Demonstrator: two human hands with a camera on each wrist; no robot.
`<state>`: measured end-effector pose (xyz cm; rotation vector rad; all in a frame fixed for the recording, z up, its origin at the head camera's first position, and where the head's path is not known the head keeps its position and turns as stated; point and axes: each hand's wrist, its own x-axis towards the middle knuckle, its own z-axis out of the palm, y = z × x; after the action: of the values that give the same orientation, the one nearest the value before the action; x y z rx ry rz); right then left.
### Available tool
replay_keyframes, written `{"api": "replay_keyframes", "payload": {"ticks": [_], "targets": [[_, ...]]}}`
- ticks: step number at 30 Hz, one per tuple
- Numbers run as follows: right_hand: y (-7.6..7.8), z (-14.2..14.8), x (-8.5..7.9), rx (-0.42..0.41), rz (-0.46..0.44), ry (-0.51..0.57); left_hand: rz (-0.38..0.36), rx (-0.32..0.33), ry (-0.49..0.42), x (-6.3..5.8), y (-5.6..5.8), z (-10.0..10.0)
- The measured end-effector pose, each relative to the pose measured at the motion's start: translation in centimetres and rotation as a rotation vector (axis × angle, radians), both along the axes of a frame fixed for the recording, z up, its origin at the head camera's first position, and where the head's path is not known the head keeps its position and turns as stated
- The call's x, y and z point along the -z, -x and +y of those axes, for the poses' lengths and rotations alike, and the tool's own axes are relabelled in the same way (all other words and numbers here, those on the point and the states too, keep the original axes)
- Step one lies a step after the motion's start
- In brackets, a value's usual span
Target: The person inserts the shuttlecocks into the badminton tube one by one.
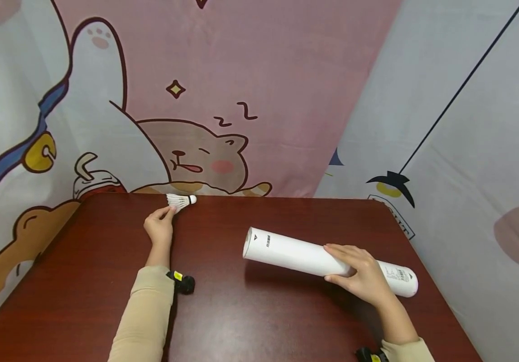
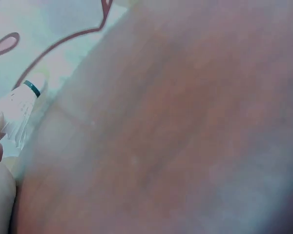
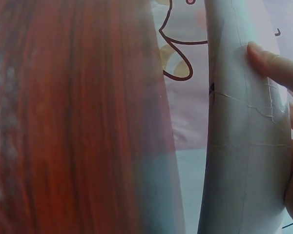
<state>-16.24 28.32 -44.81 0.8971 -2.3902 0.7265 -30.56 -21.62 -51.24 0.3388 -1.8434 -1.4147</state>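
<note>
Near the far edge of the table, my left hand (image 1: 159,227) pinches a white shuttlecock (image 1: 180,201) by its feathers. The shuttlecock's cork end, with a dark band, points right. In the left wrist view the shuttlecock (image 2: 20,108) shows at the left edge, beside part of the fingers. My right hand (image 1: 362,274) grips a long white shuttlecock tube (image 1: 295,252) around its right half, thumb on the near side. The tube is tilted, its left end higher, and casts a shadow beneath. Creases run along the tube (image 3: 246,122) in the right wrist view.
The dark red-brown wooden table (image 1: 223,311) fills the space under both arms. A cartoon-printed cloth (image 1: 286,100) hangs right behind its far edge and along both sides. Black wrist cameras (image 1: 184,283) are strapped to both wrists.
</note>
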Motion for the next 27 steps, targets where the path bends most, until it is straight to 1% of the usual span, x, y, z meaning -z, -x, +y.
{"api": "replay_keyframes", "payload": {"ticks": [4,7,12,16,17,20,23,24,27], "targets": [[0.0,0.0,0.0,0.008,-0.009,-0.012,0.037,0.02,-0.035,0.0,-0.8,0.1],[0.1,0.0,-0.1,0.015,-0.02,-0.02,0.057,0.047,-0.056,-0.2,-1.5,0.3],[0.2,-0.1,-0.1,0.022,-0.017,-0.016,0.095,0.117,-0.09,-0.5,-2.7,0.7],[0.2,-0.2,0.1,0.017,-0.006,-0.015,0.14,0.168,-0.116,-0.7,-3.7,0.9],[0.3,-0.2,0.2,0.015,-0.005,-0.016,0.142,0.184,-0.115,-0.8,-4.0,1.0],[0.3,-0.2,0.3,0.016,-0.004,-0.024,0.144,0.233,-0.092,-2.1,-5.5,1.9],[0.2,-0.2,0.3,0.028,-0.035,-0.033,0.151,0.284,-0.061,-3.3,-7.0,3.1],[0.2,-0.2,0.3,0.03,-0.041,-0.033,0.159,0.296,-0.056,-3.5,-7.4,3.4],[0.1,-0.2,0.4,0.038,-0.057,-0.037,0.173,0.325,-0.056,-3.6,-8.0,3.8]]}}
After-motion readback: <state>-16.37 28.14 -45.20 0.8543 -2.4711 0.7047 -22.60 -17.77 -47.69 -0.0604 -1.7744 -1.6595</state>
